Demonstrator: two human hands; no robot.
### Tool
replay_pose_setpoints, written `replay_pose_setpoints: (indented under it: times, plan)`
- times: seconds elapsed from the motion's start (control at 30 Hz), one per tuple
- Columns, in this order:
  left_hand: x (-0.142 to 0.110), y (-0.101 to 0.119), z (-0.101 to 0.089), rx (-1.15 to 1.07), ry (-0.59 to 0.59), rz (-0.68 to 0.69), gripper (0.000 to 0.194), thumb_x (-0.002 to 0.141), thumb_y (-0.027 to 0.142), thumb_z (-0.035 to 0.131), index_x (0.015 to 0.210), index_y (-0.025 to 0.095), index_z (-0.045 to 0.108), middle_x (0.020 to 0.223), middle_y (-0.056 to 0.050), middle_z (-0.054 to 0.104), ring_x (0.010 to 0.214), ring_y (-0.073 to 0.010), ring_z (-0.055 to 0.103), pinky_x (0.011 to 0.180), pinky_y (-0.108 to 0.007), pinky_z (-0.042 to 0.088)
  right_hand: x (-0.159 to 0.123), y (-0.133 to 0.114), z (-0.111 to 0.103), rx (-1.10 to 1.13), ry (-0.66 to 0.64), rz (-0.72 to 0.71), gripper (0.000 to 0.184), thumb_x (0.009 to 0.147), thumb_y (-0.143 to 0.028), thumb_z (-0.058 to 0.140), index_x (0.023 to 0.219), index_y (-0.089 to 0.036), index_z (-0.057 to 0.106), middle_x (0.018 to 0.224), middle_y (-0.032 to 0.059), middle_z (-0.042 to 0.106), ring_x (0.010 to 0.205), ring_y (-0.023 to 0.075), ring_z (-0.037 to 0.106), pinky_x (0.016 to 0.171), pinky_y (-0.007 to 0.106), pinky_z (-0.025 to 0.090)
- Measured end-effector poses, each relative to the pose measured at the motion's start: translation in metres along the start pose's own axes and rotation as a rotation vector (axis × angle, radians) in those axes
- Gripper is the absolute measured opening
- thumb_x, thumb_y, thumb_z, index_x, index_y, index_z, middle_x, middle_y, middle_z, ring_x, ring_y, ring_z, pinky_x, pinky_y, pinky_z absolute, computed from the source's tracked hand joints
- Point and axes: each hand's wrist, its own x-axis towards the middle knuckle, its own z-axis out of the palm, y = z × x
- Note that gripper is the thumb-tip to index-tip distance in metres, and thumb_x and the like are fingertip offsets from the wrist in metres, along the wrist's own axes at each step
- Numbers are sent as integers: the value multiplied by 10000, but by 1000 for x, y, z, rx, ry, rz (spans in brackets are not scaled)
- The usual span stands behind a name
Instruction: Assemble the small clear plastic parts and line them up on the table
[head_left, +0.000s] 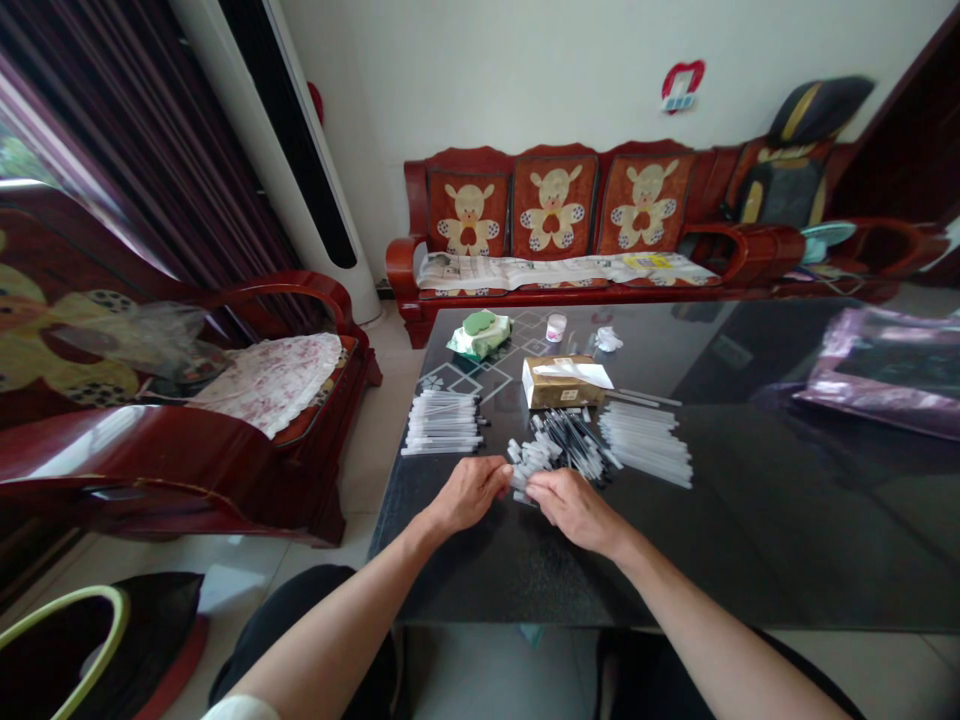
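Observation:
My left hand [474, 490] and my right hand [576, 508] face each other low over the black table. Both have their fingers pinched together; what they hold, if anything, is too small and hidden to make out. Just beyond the fingertips lies a heap of whitish pen caps [534, 455]. Thin black-and-clear pen refills [571, 440] are piled beside it, partly hidden behind my right hand. To the right, translucent white pen barrels [646, 443] lie in a row. On the left is a stack of pens [442, 422] with white barrels and some dark ends.
A tissue box [564, 384] stands behind the refills. Farther back are a green wipes pack [481, 336], a small cup [556, 328] and a crumpled tissue [608, 339]. A shiny purple package [885, 370] lies at the right of the dark table [480, 570].

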Motion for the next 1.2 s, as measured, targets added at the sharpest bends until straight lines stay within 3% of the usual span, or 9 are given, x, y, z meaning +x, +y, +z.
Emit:
replay_pose_setpoints:
  times: [0.13, 0.27, 0.37, 0.57, 0.67, 0.73, 0.97, 1.1, 1.2]
  plan:
    - [-2, 4, -3, -56, 12, 112, 299, 955, 391, 425, 1060, 171, 598, 889, -31, 632, 751, -136, 559, 703, -223, 395, 1, 13, -4, 375, -132, 150, 346, 922, -367, 418, 754, -138, 615, 450, -31, 498, 389, 75, 377, 449, 220, 293]
    - [-2, 6, -6, -17, -6, 193, 315, 972, 378, 375, 923, 172, 608, 860, -41, 599, 798, -150, 551, 744, -235, 393, -1, 12, -8, 594, -278, 278, 366, 894, -435, 463, 865, -113, 635, 461, -47, 502, 317, 46, 247, 344, 197, 162]
    - [-1, 10, -6, 23, 16, 199, 360, 988, 369, 319, 848, 172, 586, 790, -30, 562, 740, -142, 526, 711, -236, 378, -2, 5, -9, 602, -282, 227, 366, 894, -444, 472, 894, -119, 641, 490, -43, 506, 339, 51, 273, 354, 198, 182]
    - [0, 1, -18, 63, 62, 78, 419, 981, 393, 303, 685, 176, 505, 631, 9, 474, 592, -119, 439, 612, -239, 339, -5, 1, -15, 76, -50, -13, 364, 918, -388, 457, 642, -191, 590, 526, 2, 527, 520, 125, 470, 563, 260, 340]
    - [1, -15, -34, 11, 199, -127, 507, 981, 409, 237, 590, 177, 462, 545, 14, 438, 543, -114, 421, 584, -240, 340, -10, 8, -25, -263, 122, -15, 312, 919, -358, 451, 697, -213, 615, 619, 26, 596, 578, 150, 507, 602, 279, 328]
    - [1, -22, -37, -78, 174, -170, 528, 973, 433, 246, 574, 168, 471, 536, 13, 463, 527, -103, 433, 565, -226, 349, -11, 14, -33, -334, 182, 20, 318, 936, -372, 411, 787, -218, 646, 661, 35, 628, 592, 158, 534, 612, 278, 340]
    - [3, -22, -2, -247, 36, -173, 376, 896, 459, 442, 804, 142, 622, 639, 4, 576, 515, -94, 521, 490, -192, 362, -7, 55, -66, -481, 362, 165, 318, 941, -358, 363, 1053, -221, 627, 705, 24, 685, 623, 181, 617, 619, 269, 401]
    - [2, -26, 6, -264, 77, -204, 283, 849, 396, 522, 903, 146, 642, 632, 10, 584, 532, -115, 559, 510, -204, 398, -10, 99, -98, -702, 586, 133, 291, 874, -256, 441, 1018, -182, 683, 974, 103, 716, 838, 228, 647, 736, 301, 436]
    - [2, -26, 8, -209, 109, -212, 229, 821, 339, 553, 888, 148, 660, 605, 16, 578, 543, -120, 554, 534, -212, 397, -9, 125, -111, -817, 594, 97, 300, 851, -211, 447, 966, -150, 717, 943, 126, 711, 845, 242, 627, 786, 328, 435]
